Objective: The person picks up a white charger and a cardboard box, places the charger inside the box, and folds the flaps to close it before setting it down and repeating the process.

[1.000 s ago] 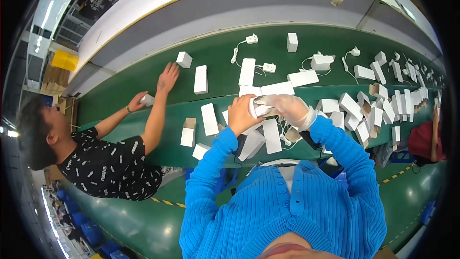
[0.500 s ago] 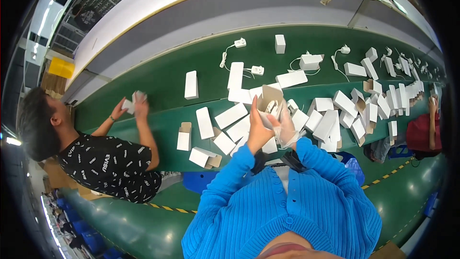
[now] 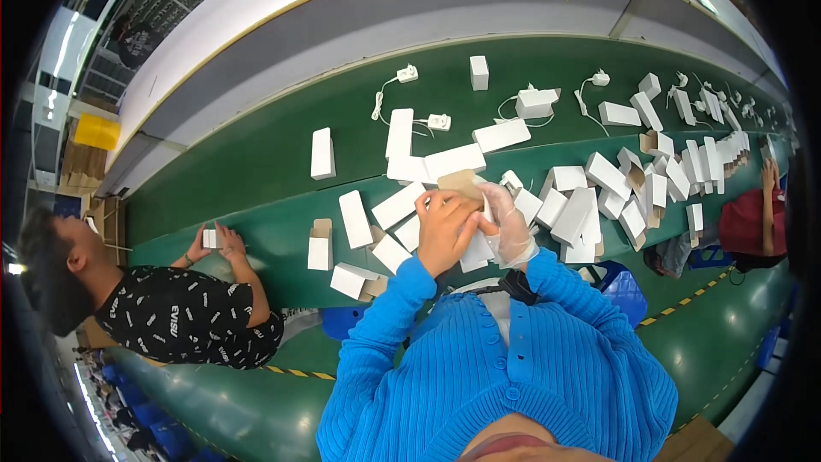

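Note:
Both hands are closed around a white carton (image 3: 463, 181) in front of my chest, its brown inner flap standing up at the far end. My left hand (image 3: 448, 229) is bare, and its curled fingers lie over the box's open end. My right hand (image 3: 511, 231), in a clear thin glove, grips the box from the right side. What lies inside is hidden by my fingers. Just beyond my right hand a white plug adapter (image 3: 511, 180) lies among the boxes. Loose white cartons (image 3: 399, 203) surround both hands on the green table.
A heap of white boxes (image 3: 575, 216) spreads to the right, some with brown open ends. White adapters with cords (image 3: 407, 74) lie along the far green strip (image 3: 265, 133). At left a co-worker (image 3: 184, 312) holds a small white box (image 3: 211, 239); another person (image 3: 753, 221) sits far right.
My left hand has moved from the box's side to over its open end, covering the white adapter that showed inside. The co-worker at left has brought both hands together on a small box.

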The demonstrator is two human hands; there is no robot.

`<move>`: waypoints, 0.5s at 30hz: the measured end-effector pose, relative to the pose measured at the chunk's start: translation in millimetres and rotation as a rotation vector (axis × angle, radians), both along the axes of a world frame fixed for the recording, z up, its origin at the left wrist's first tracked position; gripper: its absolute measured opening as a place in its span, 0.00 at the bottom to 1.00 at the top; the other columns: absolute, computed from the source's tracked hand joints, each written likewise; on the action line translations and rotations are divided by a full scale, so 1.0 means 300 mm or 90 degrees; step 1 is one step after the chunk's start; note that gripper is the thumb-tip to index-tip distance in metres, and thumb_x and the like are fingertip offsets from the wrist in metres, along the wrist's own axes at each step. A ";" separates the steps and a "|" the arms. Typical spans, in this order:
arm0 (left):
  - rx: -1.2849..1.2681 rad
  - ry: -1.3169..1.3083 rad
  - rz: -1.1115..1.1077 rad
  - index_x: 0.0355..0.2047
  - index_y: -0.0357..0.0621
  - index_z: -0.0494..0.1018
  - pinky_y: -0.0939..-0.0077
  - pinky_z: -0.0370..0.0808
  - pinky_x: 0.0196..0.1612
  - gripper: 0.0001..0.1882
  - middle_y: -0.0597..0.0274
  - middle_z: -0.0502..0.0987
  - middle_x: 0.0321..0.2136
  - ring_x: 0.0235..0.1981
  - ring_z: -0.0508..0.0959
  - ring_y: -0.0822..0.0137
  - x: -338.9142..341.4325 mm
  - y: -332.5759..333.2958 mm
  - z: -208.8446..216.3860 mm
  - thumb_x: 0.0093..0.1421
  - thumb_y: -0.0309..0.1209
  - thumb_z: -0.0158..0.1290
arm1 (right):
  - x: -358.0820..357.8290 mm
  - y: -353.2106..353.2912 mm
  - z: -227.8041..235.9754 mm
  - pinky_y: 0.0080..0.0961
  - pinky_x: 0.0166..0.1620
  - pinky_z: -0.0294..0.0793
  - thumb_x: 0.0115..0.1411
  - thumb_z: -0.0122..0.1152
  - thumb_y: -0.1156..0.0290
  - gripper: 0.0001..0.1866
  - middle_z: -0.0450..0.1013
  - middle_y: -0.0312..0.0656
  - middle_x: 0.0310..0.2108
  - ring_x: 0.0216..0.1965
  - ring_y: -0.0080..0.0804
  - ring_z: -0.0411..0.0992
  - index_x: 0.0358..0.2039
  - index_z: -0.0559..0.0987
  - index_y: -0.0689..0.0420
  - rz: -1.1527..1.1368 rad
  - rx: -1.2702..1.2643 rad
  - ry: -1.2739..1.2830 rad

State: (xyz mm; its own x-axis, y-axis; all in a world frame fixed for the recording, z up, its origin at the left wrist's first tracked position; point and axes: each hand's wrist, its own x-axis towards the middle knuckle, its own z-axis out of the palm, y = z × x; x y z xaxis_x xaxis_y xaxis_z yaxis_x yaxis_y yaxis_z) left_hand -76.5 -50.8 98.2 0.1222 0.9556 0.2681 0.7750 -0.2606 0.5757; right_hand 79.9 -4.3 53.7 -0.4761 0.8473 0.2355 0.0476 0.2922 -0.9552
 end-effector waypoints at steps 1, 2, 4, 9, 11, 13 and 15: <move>0.045 -0.002 0.024 0.44 0.47 0.73 0.55 0.50 0.57 0.16 0.60 0.71 0.46 0.50 0.66 0.59 0.015 -0.018 -0.003 0.55 0.33 0.50 | 0.003 -0.006 0.015 0.26 0.53 0.64 0.51 0.63 0.79 0.28 0.68 0.47 0.47 0.49 0.34 0.67 0.52 0.65 0.58 -0.004 -0.011 0.001; 0.090 -0.004 0.049 0.44 0.46 0.73 0.56 0.51 0.56 0.16 0.59 0.70 0.46 0.51 0.66 0.58 0.031 -0.034 -0.006 0.55 0.33 0.51 | 0.005 -0.008 0.025 0.26 0.52 0.65 0.51 0.63 0.78 0.26 0.68 0.47 0.47 0.49 0.34 0.68 0.50 0.66 0.59 -0.007 -0.021 0.002; 0.135 -0.007 0.072 0.44 0.45 0.73 0.56 0.53 0.56 0.16 0.59 0.70 0.46 0.51 0.66 0.58 0.050 -0.036 -0.014 0.55 0.33 0.51 | 0.010 0.005 0.032 0.26 0.52 0.65 0.51 0.63 0.79 0.25 0.69 0.46 0.46 0.49 0.33 0.68 0.50 0.67 0.59 -0.005 -0.031 0.026; 0.074 -0.448 0.248 0.46 0.43 0.72 0.67 0.62 0.51 0.17 0.54 0.69 0.46 0.49 0.68 0.56 0.088 -0.049 -0.060 0.56 0.30 0.53 | 0.022 0.002 0.040 0.24 0.51 0.65 0.52 0.61 0.81 0.23 0.68 0.45 0.45 0.48 0.31 0.68 0.49 0.67 0.58 0.037 -0.030 0.045; -0.002 -0.556 0.136 0.48 0.43 0.71 0.73 0.67 0.47 0.18 0.54 0.68 0.46 0.48 0.69 0.57 0.103 -0.061 -0.073 0.56 0.29 0.53 | 0.024 -0.002 0.048 0.24 0.51 0.66 0.52 0.60 0.82 0.24 0.68 0.45 0.46 0.47 0.31 0.68 0.49 0.66 0.58 0.053 -0.020 0.030; -0.016 -0.532 0.105 0.49 0.43 0.71 0.73 0.66 0.49 0.18 0.54 0.68 0.46 0.48 0.69 0.57 0.089 -0.057 -0.065 0.56 0.30 0.53 | 0.018 0.001 0.063 0.23 0.52 0.64 0.52 0.60 0.82 0.27 0.66 0.45 0.49 0.49 0.30 0.67 0.53 0.64 0.57 0.064 -0.129 0.120; -0.040 -0.480 0.041 0.50 0.42 0.70 0.71 0.64 0.53 0.19 0.53 0.68 0.47 0.49 0.69 0.58 0.066 -0.046 -0.056 0.58 0.32 0.51 | 0.015 0.008 0.082 0.23 0.53 0.64 0.52 0.60 0.82 0.29 0.65 0.45 0.51 0.50 0.30 0.66 0.54 0.63 0.56 0.068 -0.185 0.164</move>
